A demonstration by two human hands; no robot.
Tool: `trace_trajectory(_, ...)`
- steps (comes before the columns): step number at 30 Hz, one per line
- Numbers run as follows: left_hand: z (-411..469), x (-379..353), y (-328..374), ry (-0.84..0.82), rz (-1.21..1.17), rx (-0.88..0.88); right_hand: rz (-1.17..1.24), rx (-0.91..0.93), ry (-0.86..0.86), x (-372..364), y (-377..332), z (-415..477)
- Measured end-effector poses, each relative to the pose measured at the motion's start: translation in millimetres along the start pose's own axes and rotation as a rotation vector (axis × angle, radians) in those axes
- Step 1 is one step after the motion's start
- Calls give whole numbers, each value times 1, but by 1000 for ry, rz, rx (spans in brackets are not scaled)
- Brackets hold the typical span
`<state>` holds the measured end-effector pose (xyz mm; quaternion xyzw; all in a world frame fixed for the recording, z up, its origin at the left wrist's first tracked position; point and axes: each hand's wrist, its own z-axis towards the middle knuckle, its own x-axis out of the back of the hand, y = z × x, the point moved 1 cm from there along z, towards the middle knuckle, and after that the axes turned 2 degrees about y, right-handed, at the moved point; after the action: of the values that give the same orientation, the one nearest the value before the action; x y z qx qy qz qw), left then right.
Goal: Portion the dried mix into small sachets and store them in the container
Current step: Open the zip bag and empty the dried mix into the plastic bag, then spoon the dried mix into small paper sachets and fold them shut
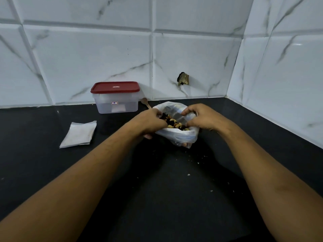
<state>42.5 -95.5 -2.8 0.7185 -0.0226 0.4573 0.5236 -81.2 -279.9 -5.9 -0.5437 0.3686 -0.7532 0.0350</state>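
A clear plastic bag (181,137) stands on the black counter (157,189), its mouth spread wide. Inside lies the dried mix (173,122) of pale nuts and dark fruit. My left hand (150,123) grips the bag's left rim, and my right hand (201,117) grips the right rim, fingers curled over the edge. A small stack of white sachets (78,134) lies flat to the left. The translucent container (116,97) with a red lid on it stands against the back wall. A wooden spoon (146,103) lies between container and bag, its handle partly hidden.
White marble-look tiled walls close the counter at the back and on the right, forming a corner. A dark hole (183,79) breaks the back wall tile. Crumbs (188,174) are scattered on the counter in front of the bag.
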Motion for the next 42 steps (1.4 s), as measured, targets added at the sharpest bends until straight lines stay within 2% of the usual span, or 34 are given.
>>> trace_trajectory(4,-2,-6,2,-49,-105,29,-81,-24,24,8,2,-5)
trace_trajectory(7,-2,-13,6,-19,-203,11,-154,-28,34,17,6,-8)
trace_trajectory(15,6,-35,23,-85,-196,58,-310,-83,88,37,18,-13)
trace_trajectory(19,4,-38,24,-69,-219,40,-273,-70,53,37,24,-13)
trace_trajectory(23,1,-40,23,-72,-272,39,-123,-29,8,38,23,-15)
trace_trajectory(26,0,-42,23,-81,-209,23,-87,-21,-8,36,22,-19)
trace_trajectory(31,-2,-45,23,-7,-43,1,-193,-23,15,27,20,-27)
trace_trajectory(37,-22,-24,15,120,-98,-36,-250,79,248,34,-5,-41)
trace_trajectory(42,-55,22,-14,278,-133,-20,-297,236,264,16,-54,-49)
